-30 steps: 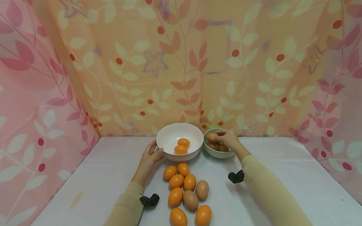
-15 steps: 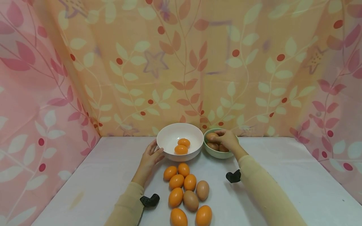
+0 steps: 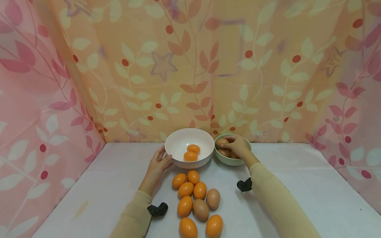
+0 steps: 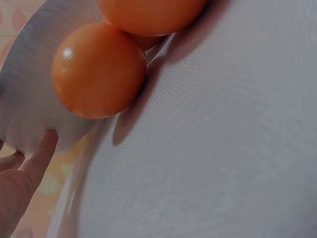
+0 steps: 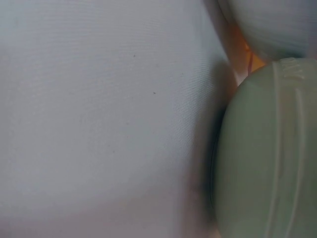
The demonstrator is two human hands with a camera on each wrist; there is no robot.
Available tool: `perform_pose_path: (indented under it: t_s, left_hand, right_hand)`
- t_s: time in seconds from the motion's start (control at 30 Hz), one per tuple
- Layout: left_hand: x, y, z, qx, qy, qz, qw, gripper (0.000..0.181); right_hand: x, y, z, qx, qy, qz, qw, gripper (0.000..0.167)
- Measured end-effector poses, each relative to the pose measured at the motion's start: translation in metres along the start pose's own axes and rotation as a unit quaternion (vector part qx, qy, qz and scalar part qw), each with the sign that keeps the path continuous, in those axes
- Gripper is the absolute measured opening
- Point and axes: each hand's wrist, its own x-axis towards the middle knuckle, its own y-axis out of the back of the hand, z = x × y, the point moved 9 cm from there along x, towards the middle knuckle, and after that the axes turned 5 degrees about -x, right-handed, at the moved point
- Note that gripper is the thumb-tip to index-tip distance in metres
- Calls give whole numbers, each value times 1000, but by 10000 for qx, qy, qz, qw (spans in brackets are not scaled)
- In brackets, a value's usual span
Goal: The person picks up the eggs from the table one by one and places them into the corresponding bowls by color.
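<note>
My left hand rests against the left side of the white bowl, thumb and fingers touching its outer wall. Two orange eggs lie inside this bowl. In the left wrist view, fingertips meet the bowl's wall. At the light green bowl, my right hand reaches over the rim and pinches a brown egg. Other brown eggs sit beneath it, partly covered by the hand. The right wrist view has the green bowl's outside but not the hand.
Several orange eggs and two brown eggs lie loosely grouped on the white tabletop in front of the white bowl. The two bowls stand side by side near the back edge, before a patterned curtain.
My right forearm has shifted slightly left, while the right fingers stay at the brown egg in the green bowl. The left hand and the bowls hold their places.
</note>
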Motion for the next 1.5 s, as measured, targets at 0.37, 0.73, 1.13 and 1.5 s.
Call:
perform_pose_path:
  t_s: [0.37, 0.73, 1.13, 1.5]
  left_hand:
    - [4, 0, 1, -10, 59, 67, 10000, 67]
    - [3, 0, 1, -38, 39, -7, 10000, 68]
    - [2, 2, 1, 57, 33, 119, 9999, 67]
    - [0, 1, -1, 5, 27, 60, 10000, 66]
  right_hand:
    - [0, 3, 2, 200, -208, -209, 9994, 51]
    - [-2, 5, 6, 275, -181, -357, 9988, 46]
    - [-31, 17, -12, 986, 67, -187, 9949, 45]
    - [-80, 9, -30, 1777, 360, -711, 9808, 50]
